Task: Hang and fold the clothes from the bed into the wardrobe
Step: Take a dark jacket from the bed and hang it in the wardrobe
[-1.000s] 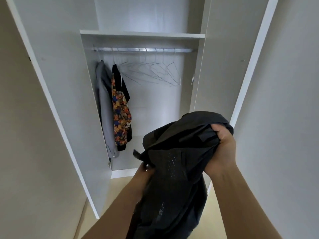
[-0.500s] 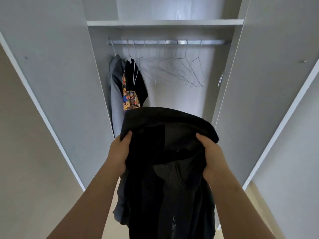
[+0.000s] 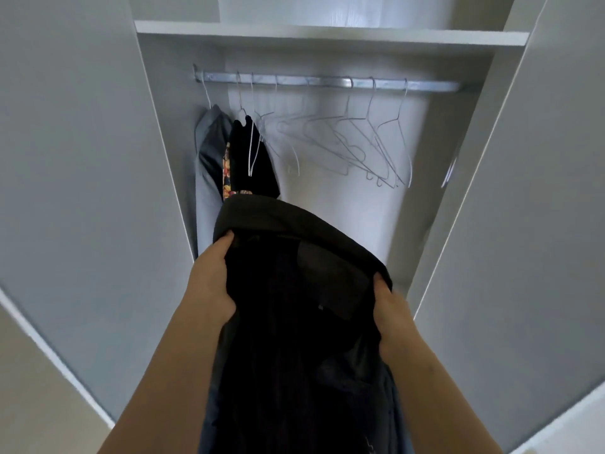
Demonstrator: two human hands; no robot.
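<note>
Seen from above, a left hand (image 3: 211, 283) and right hand (image 3: 393, 314) each grip the top edge of a black garment (image 3: 294, 339), held up before an open wardrobe (image 3: 327, 31) with empty wire hangers (image 3: 360, 142) on its rail (image 3: 327, 82).

The single camera sits on my head and faces straight into the open wardrobe (image 3: 343, 208), tilted enough to show the underside of the shelf (image 3: 327, 32) along the top edge. It stands close: the left door (image 3: 82, 158) and right door (image 3: 540, 191) run off the frame, their edges bent by the wide lens. The rail (image 3: 327, 82) crosses the far upper middle. My forearms rise from the near bottom edge, placing my left hand (image 3: 209, 286) and right hand (image 3: 393, 319) low and central, nearest the lens.
</note>
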